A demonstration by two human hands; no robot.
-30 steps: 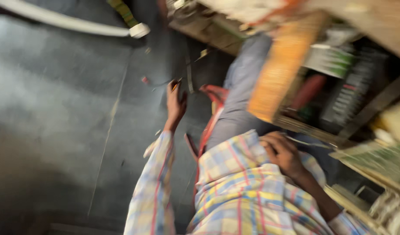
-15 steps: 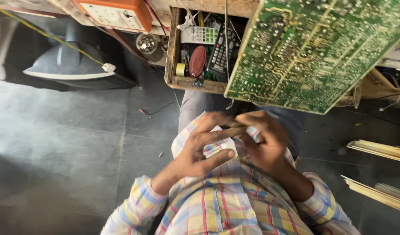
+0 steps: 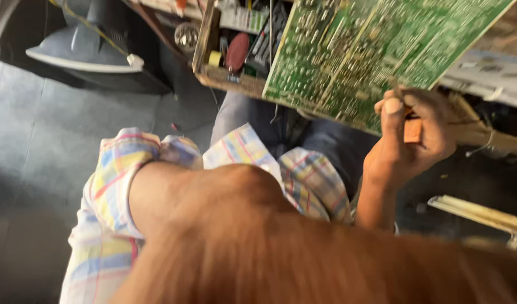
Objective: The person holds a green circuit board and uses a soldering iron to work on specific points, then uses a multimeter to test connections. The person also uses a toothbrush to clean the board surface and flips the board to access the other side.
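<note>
Shifted since half a second ago — right hand [image 3: 410,141] no longer at the lap, now raised to the lower edge of the green circuit board [image 3: 376,53]; left forearm [image 3: 225,225] swung up close across the lens, blurred, left hand itself out of view. Both hands previously together over the checked shirt [image 3: 309,180]; now parted, work moved up to the board.

Right grip closed around a small orange-brown piece [image 3: 413,130], thumb up, with a thin pale stick-like tool [image 3: 394,90] rising toward the board; exact kind unclear. Left grip: not visible.

Board tilted, solder side down-facing, overhanging a wooden tray [image 3: 205,39] on the bench edge. Inside tray: small yellow roll [image 3: 214,58], dark red oval item [image 3: 237,52], black-and-grey clutter behind — print too small to read. Upper left on the grey floor [image 3: 39,141]: dark monitor shell with pale rim [image 3: 84,53]. Lower right: pale flat strips [image 3: 478,211].
</note>
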